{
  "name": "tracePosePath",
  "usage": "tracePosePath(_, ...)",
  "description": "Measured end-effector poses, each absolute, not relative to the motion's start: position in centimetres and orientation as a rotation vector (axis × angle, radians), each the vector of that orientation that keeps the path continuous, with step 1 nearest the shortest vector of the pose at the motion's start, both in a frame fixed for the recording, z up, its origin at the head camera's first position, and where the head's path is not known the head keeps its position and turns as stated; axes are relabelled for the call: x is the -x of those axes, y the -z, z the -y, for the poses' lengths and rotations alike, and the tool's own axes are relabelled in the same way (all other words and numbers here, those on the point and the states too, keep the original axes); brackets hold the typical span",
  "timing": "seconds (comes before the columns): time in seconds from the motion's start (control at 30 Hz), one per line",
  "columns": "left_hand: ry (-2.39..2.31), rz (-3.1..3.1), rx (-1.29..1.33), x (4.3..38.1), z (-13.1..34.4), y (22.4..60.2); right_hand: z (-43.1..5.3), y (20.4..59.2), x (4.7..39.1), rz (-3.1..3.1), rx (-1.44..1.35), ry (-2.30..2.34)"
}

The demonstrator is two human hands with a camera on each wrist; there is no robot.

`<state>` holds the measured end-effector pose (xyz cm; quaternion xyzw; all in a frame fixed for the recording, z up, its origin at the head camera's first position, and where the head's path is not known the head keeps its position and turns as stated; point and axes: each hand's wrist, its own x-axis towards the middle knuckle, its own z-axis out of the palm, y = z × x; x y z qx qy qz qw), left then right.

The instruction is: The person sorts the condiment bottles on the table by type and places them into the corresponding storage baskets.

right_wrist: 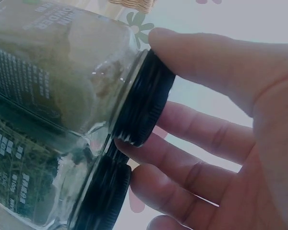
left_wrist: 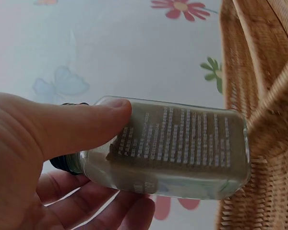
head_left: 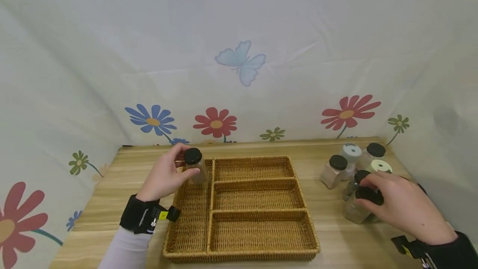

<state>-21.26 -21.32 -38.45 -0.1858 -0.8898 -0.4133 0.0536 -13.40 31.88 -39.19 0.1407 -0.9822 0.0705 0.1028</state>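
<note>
In the head view my left hand (head_left: 162, 176) grips a square glass spice jar (head_left: 201, 174) with a black lid, holding it over the long left compartment of a woven basket (head_left: 261, 256). The left wrist view shows brownish powder and white print on this jar (left_wrist: 182, 148), with my thumb across its shoulder. At the right, my right hand (head_left: 408, 206) pinches the black lid of another spice jar (head_left: 354, 211) between thumb and fingers. In the right wrist view that jar (right_wrist: 86, 62) stands against a second black-lidded jar (right_wrist: 29, 177) with greenish contents.
Right of the basket stand more jars: a black-lidded one (head_left: 331, 174), a white-lidded one (head_left: 351, 152), another black-lidded one (head_left: 375, 150) and a pale green-lidded one (head_left: 381, 166). A flower-printed cloth (head_left: 291, 74) hangs behind the wooden table (head_left: 112, 194).
</note>
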Motion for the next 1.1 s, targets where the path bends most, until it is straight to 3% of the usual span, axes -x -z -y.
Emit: tracePosePath(1.1,1.191,2.794,0.562,24.1,22.9,42.4,-31.9,39.4,13.3,2.852,-0.432,-0.188)
